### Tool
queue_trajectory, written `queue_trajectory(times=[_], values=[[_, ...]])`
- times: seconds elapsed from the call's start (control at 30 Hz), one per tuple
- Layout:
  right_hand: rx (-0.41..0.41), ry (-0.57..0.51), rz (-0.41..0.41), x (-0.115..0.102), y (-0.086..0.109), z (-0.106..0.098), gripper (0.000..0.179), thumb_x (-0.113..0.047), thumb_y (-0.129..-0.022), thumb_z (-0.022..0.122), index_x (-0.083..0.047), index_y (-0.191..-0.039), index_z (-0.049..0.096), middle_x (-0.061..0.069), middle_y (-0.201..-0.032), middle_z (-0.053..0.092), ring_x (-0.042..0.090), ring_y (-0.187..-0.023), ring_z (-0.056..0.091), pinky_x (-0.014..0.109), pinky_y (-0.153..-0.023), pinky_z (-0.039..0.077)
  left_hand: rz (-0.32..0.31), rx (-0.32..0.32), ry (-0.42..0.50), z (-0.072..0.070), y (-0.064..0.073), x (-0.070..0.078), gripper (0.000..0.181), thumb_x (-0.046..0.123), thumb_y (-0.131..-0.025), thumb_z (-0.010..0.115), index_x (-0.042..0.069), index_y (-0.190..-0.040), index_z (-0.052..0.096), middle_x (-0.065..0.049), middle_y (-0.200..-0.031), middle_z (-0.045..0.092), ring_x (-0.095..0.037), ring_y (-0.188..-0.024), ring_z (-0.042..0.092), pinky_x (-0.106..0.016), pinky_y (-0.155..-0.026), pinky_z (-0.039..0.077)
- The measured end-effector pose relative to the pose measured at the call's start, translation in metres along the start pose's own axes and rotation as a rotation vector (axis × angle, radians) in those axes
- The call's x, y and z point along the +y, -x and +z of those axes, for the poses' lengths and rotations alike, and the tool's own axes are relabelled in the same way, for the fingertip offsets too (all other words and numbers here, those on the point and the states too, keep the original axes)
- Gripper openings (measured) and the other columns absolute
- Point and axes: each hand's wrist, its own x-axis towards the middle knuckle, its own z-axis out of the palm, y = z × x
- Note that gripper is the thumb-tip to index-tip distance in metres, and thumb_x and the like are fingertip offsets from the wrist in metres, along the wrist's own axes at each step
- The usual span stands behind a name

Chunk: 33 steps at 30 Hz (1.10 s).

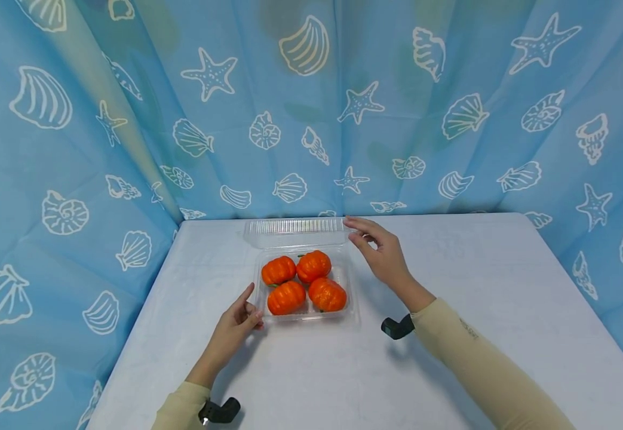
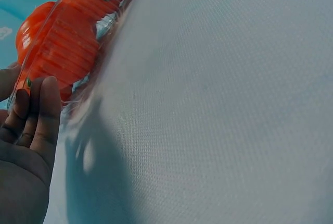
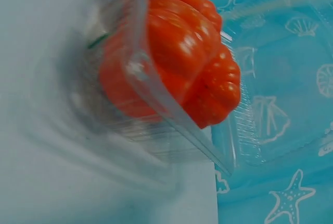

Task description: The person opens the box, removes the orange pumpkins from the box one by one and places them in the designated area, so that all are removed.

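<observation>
A clear plastic clamshell box (image 1: 306,317) sits on the table with its lid (image 1: 295,240) raised at the back. Several small orange pumpkins (image 1: 287,298) with green stems lie inside in two rows. My left hand (image 1: 232,328) grips the box's front left corner; in the left wrist view the rim passes between the thumb and fingers (image 2: 48,104). At the lid's right edge, my right hand (image 1: 385,254) pinches the plastic between thumb and forefinger. The right wrist view shows the box wall and pumpkins (image 3: 179,41) from the right side, with that hand out of frame.
A white cloth covers the table (image 1: 483,334). Blue curtains (image 1: 300,107) with white shells and starfish hang behind it and on both sides. The table's back edge runs just behind the lid. A dark wrist camera (image 1: 397,327) sits below each hand.
</observation>
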Motion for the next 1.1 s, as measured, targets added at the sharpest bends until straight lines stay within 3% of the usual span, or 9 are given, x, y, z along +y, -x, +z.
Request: queue_trajectory(times=[0.33, 0.6, 0.8, 1.1], values=[[-0.032, -0.006, 0.083, 0.003, -0.017, -0.002, 0.033, -0.024, -0.105, 0.059, -0.015, -0.136, 0.066, 0.003, -0.138, 0.064, 0.021, -0.115, 0.06, 0.031, -0.095, 0.05, 0.008, 0.009, -0.001, 0.001, 0.003, 0.002, 0.07, 0.003, -0.1, 0.062, 0.01, -0.161, 0.029, -0.012, -0.096, 0.058, -0.02, -0.083, 0.066, -0.026, -0.08, 0.059], [0.03, -0.037, 0.061, 0.004, -0.025, 0.0, 0.029, -0.016, -0.103, 0.061, -0.012, -0.131, 0.07, 0.005, -0.137, 0.065, 0.022, -0.124, 0.059, 0.022, -0.097, 0.047, 0.024, -0.002, 0.007, 0.001, 0.004, 0.004, 0.069, 0.004, -0.101, 0.062, 0.007, -0.161, 0.028, -0.014, -0.097, 0.056, -0.02, -0.086, 0.066, -0.026, -0.081, 0.059], [0.049, -0.047, 0.076, 0.0, -0.031, -0.001, 0.03, -0.019, -0.103, 0.062, -0.01, -0.131, 0.067, 0.007, -0.132, 0.067, 0.023, -0.114, 0.064, 0.017, -0.095, 0.049, 0.006, -0.009, 0.015, 0.002, 0.005, 0.005, 0.069, 0.006, -0.101, 0.062, 0.01, -0.161, 0.03, -0.017, -0.099, 0.056, -0.022, -0.087, 0.065, -0.026, -0.082, 0.059], [0.116, -0.006, 0.073, 0.002, -0.041, -0.001, 0.029, -0.022, -0.103, 0.063, -0.015, -0.13, 0.068, 0.006, -0.116, 0.069, 0.019, -0.098, 0.065, 0.018, -0.085, 0.052, 0.036, 0.002, 0.006, 0.002, 0.005, 0.002, 0.07, 0.004, -0.1, 0.063, 0.008, -0.161, 0.029, -0.012, -0.096, 0.056, -0.018, -0.084, 0.066, -0.025, -0.081, 0.059]])
